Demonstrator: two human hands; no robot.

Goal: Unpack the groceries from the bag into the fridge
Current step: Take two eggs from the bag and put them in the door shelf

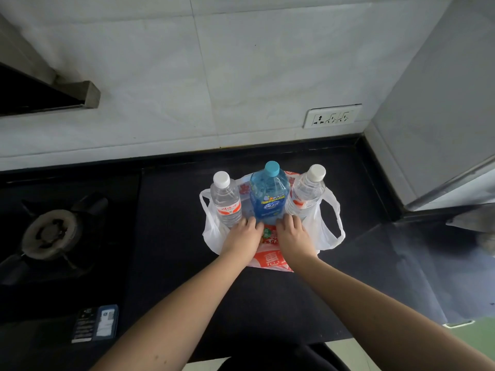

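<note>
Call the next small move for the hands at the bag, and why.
Probably close both hands round the blue bottle: the left hand and right hand already flank its base, and it stands upright in the white plastic bag between two clear water bottles.

Bag (328, 231) on counter (166, 236), near back wall (241, 76); three bottles upright in bag, in row: left bottle (226, 203), middle bottle (269, 195), right bottle (308, 192). Left hand (242, 236) and right hand (293, 236) on bag, before middle bottle. Stove burner (49, 234) left of bag. Socket (332, 115) on wall behind bag. Fridge (442, 103) right of bag
</note>
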